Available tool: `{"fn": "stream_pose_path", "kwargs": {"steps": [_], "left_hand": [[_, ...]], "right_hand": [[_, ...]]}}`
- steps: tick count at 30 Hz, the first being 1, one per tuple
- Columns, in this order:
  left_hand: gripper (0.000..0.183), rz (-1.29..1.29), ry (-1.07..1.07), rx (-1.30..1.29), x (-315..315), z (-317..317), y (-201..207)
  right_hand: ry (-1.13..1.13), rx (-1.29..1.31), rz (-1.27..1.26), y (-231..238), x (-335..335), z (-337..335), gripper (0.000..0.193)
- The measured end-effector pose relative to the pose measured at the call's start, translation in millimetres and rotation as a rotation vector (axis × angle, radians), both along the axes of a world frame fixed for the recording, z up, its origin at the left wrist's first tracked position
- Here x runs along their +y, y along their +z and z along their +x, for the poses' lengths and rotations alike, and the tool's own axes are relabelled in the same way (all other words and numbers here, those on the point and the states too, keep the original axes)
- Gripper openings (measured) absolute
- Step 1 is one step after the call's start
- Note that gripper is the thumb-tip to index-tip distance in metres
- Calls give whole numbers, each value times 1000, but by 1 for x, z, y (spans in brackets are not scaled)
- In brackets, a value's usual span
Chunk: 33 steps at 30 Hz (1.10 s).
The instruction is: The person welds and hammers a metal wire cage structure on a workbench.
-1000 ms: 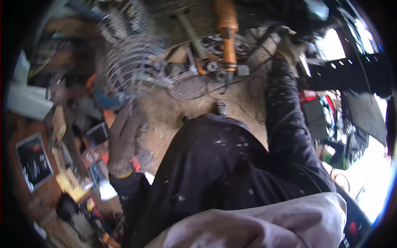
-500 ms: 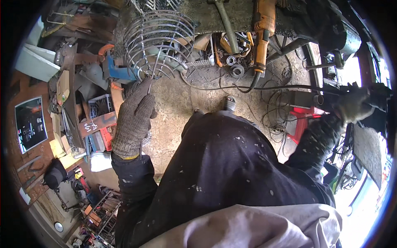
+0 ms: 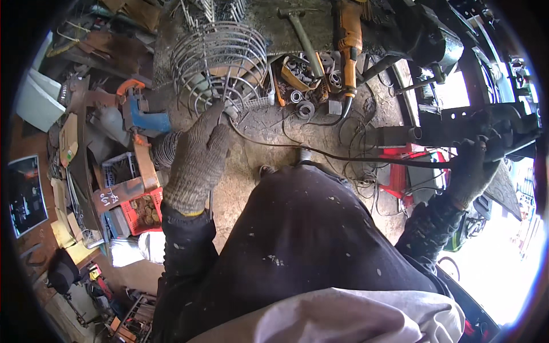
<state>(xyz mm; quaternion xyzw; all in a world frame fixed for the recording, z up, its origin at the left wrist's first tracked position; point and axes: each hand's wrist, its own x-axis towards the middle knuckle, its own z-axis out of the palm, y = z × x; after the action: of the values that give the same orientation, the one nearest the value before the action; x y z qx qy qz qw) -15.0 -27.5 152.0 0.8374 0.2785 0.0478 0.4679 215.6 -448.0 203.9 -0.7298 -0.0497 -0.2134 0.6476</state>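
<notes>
My left hand (image 3: 200, 157), in a grey knit glove, is closed around a thin metal rod (image 3: 226, 77). The rod runs up from the fist in front of a round cage of bent steel rods (image 3: 219, 48) and shows again below the wrist. My fingertips are close to the cage's lower end. My gloved right hand (image 3: 474, 174) is far out to the right, fingers curled against dark metal parts (image 3: 486, 128). What it grips is too dark to make out. A dark cable (image 3: 343, 155) stretches from beside my left fingers to my right hand.
An orange power tool (image 3: 349, 43) and a hammer (image 3: 306, 43) lie on the dark bench beyond. Metal rings (image 3: 305, 110) and loose cables are on the floor. A blue clamp (image 3: 147, 119) and a red basket (image 3: 146, 211) stand left; a red crate (image 3: 394, 177) is right.
My right hand has come down and slightly inward, and the cable's right end is lower. My left hand has shifted a little to the right with the rod. The view has turned slightly.
</notes>
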Motion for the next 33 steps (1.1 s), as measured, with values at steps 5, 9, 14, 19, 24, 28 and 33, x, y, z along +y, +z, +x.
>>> {"fn": "stream_pose_path", "kwargs": {"steps": [5,9,14,19,24,28,33], "left_hand": [[43,-43,62,83,-7,2,12],[46,-143,89,50,-8,0,9],[40,-12,90,-31,-11,1,-12],[46,47,69,3,-13,-3,-16],[45,-28,140,71,-26,4,-6],[45,24,182,104,-36,12,0],[46,41,190,91,-34,9,-2]], "right_hand": [[-90,17,-135,11,14,-2,31],[552,-27,145,-16,20,19,34],[461,-184,-372,-30,42,33,42],[715,135,-49,-59,64,39,66],[958,528,143,-94,58,51,56],[1012,773,247,-110,66,48,45],[913,898,347,-141,74,53,62]]}}
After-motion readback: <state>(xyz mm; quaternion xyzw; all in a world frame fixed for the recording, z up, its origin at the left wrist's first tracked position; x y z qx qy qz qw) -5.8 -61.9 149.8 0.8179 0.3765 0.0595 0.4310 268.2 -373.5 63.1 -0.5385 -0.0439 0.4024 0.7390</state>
